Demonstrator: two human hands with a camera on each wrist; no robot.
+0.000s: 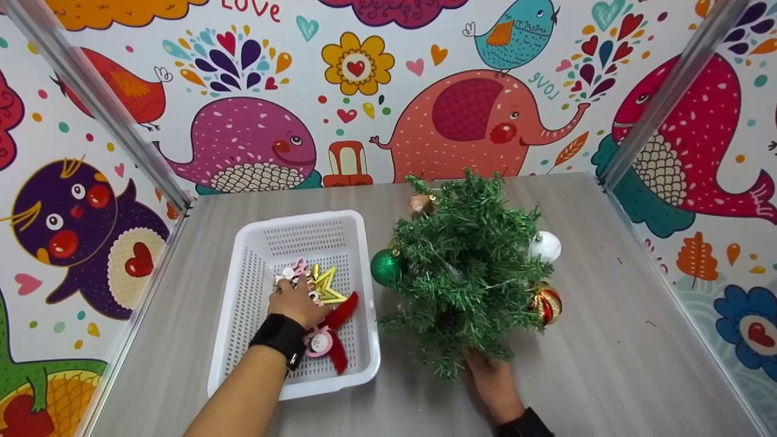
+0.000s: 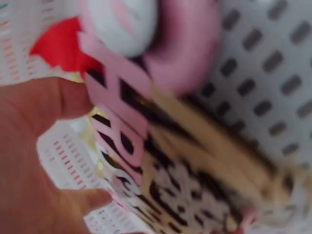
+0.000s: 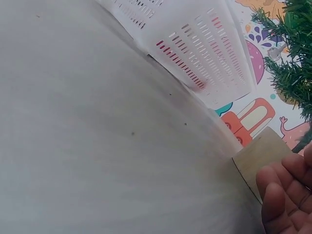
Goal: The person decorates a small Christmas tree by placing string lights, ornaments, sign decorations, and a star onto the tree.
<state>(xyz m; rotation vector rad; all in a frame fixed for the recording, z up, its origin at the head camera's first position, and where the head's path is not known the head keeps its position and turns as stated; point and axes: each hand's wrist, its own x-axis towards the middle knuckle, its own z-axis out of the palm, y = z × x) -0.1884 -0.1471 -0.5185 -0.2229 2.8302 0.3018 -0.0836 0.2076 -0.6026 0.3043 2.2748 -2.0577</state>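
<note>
My left hand (image 1: 297,302) reaches down into the white plastic basket (image 1: 371,358). Its thumb and finger grip the side of a wooden ornament (image 2: 119,139) with pink cut-out lettering, blurred in the left wrist view. Around it in the basket are a gold star (image 1: 328,286), a red bow (image 1: 341,315) and a pink ornament with a round white centre (image 1: 320,343). My right hand (image 1: 493,383) is low at the front of a small green Christmas tree (image 1: 467,261). In the right wrist view its fingers lie loosely curled beside the tree's wooden base (image 3: 261,156).
On the tree hang a green glitter ball (image 1: 386,267), a white ball (image 1: 545,246), a red-and-gold ball (image 1: 547,304) and a copper-coloured ornament (image 1: 420,204). Printed panels (image 1: 358,121) wall the grey table (image 1: 607,340) at the back and sides. The basket stands left of the tree.
</note>
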